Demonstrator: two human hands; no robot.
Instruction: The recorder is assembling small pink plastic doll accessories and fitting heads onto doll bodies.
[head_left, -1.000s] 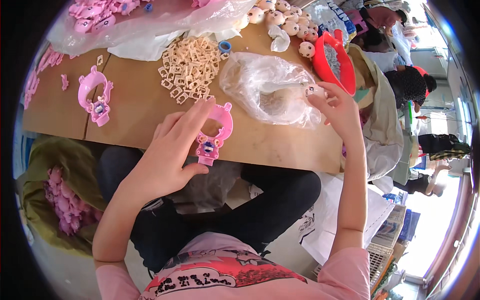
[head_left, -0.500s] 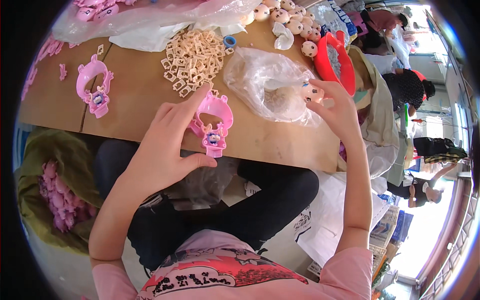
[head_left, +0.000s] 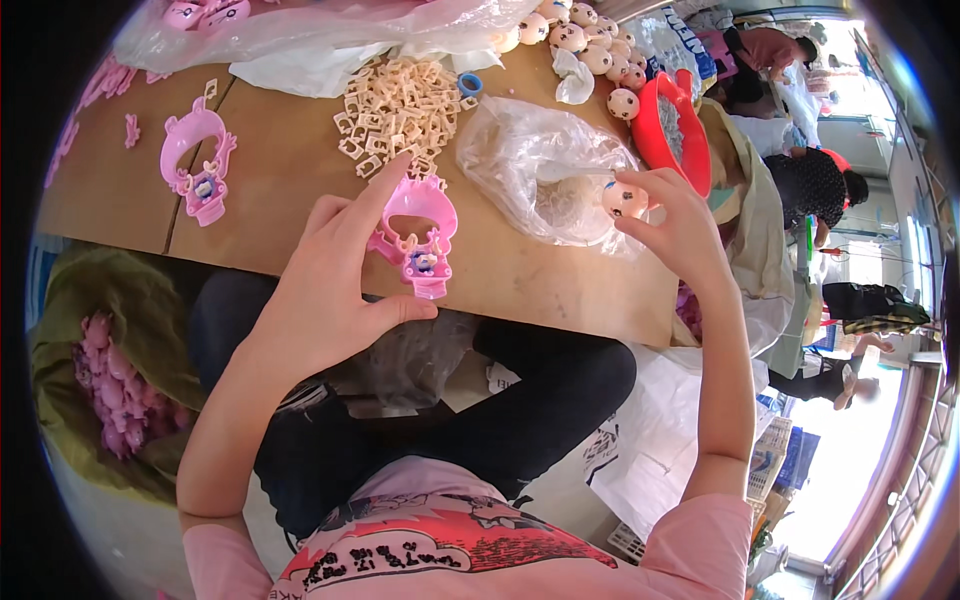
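Note:
My left hand (head_left: 325, 285) holds a pink plastic toy frame (head_left: 415, 235) upright on the wooden table (head_left: 290, 200), thumb under its base and fingers along its left side. My right hand (head_left: 680, 230) pinches a small cream doll head (head_left: 625, 198) just above a crumpled clear plastic bag (head_left: 545, 170). A heap of beige plastic clips (head_left: 395, 110) lies just beyond the pink frame.
A second pink frame (head_left: 195, 160) lies on the table at the left. Several doll heads (head_left: 580, 35) and a red bowl (head_left: 670, 125) sit at the far right. A green sack of pink parts (head_left: 105, 385) stands by my left knee. Other people sit at the right.
My right hand has lifted the doll head out of the clear bag. My left hand has kept hold of the pink frame in about the same spot on the table.

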